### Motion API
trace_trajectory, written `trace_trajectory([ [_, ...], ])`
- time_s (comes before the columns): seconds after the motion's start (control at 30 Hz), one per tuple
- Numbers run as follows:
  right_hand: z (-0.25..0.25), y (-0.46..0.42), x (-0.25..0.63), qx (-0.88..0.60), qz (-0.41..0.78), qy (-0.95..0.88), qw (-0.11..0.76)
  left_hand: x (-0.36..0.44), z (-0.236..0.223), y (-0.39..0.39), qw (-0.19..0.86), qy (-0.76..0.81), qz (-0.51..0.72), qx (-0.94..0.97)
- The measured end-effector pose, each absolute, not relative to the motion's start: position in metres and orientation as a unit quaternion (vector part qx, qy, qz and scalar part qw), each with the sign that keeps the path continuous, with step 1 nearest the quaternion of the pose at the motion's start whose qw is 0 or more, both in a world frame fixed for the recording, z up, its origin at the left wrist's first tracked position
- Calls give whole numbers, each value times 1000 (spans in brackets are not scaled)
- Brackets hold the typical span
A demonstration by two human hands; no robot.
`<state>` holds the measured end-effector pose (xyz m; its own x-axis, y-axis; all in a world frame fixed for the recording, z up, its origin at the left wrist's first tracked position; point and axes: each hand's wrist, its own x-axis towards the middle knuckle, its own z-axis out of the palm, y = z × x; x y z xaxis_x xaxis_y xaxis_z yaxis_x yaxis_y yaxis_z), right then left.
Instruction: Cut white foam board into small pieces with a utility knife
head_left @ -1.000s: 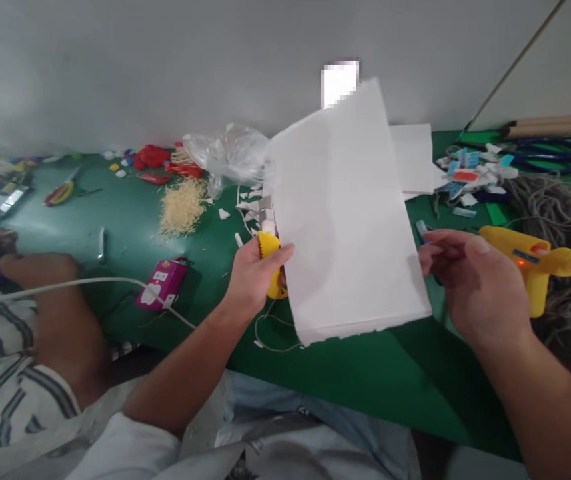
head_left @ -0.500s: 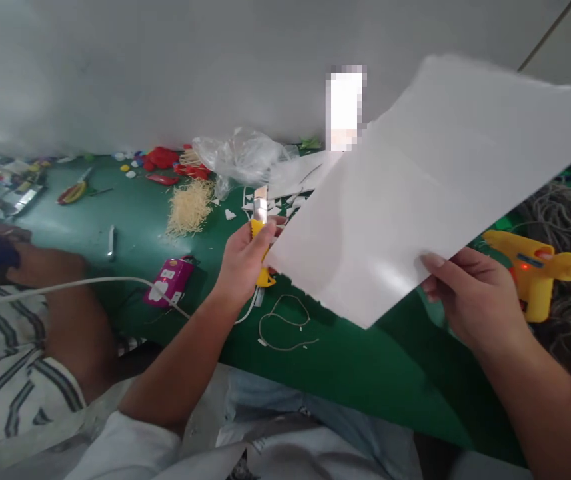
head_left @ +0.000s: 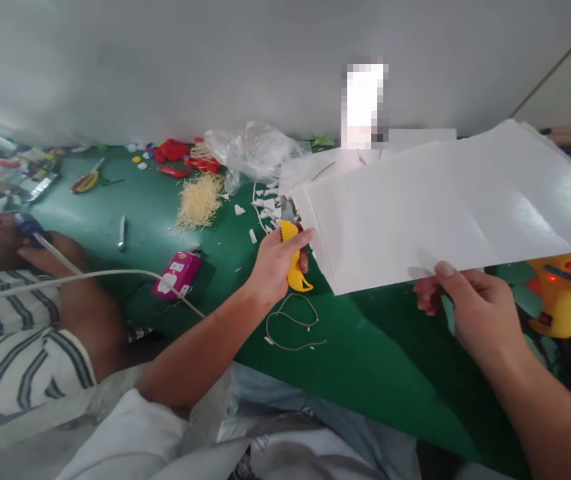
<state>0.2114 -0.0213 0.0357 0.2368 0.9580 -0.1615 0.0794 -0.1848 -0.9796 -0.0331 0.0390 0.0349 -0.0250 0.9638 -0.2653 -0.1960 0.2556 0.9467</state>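
Note:
My left hand (head_left: 276,263) is closed around a yellow utility knife (head_left: 292,259) whose blade points up toward the left edge of a large white sheet (head_left: 445,207). My right hand (head_left: 465,308) pinches the sheet's near edge, thumb on top, and holds it above the green table (head_left: 365,353). The sheet lies nearly flat and stretches off to the right.
A yellow glue gun (head_left: 562,293) with a lit red lamp lies at the right, half under the sheet. White scraps, pale shreds (head_left: 199,200), a clear bag (head_left: 250,153), a pink box (head_left: 178,273), yellow scissors (head_left: 85,181) and a string loop (head_left: 292,330) lie about. Another person in a striped shirt (head_left: 15,333) sits at left.
The sheet has swung from upright on the table to nearly flat, held by my right hand. My left hand with the knife moved right to the sheet's left edge.

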Motion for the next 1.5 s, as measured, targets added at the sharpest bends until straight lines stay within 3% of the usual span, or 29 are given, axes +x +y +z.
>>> trace_trajectory([
  [0.2, 37, -26, 214, -538, 440, -628, 350, -45, 28, 52, 549, 542, 529, 353],
  [0.37, 34, -30, 208, -423, 225, -801, 359, -54, 23, 62, 468, 569, 530, 419],
  [0.53, 33, -32, 200, -360, 39, -849, 385, -72, 29, 67, 401, 575, 560, 441],
  [0.67, 29, -31, 195, -361, -75, -862, 349, -92, 38, 65, 406, 574, 576, 417],
  [0.97, 8, -30, 183, -355, -41, -908, 220, -84, 27, 49, 414, 610, 303, 604],
  [1.2, -6, -25, 189, -388, -46, -907, 155, -75, 33, 45, 341, 594, 229, 692],
  [1.5, -13, -26, 198, -434, -30, -886, 161, -60, 23, 26, 215, 550, 175, 788],
])
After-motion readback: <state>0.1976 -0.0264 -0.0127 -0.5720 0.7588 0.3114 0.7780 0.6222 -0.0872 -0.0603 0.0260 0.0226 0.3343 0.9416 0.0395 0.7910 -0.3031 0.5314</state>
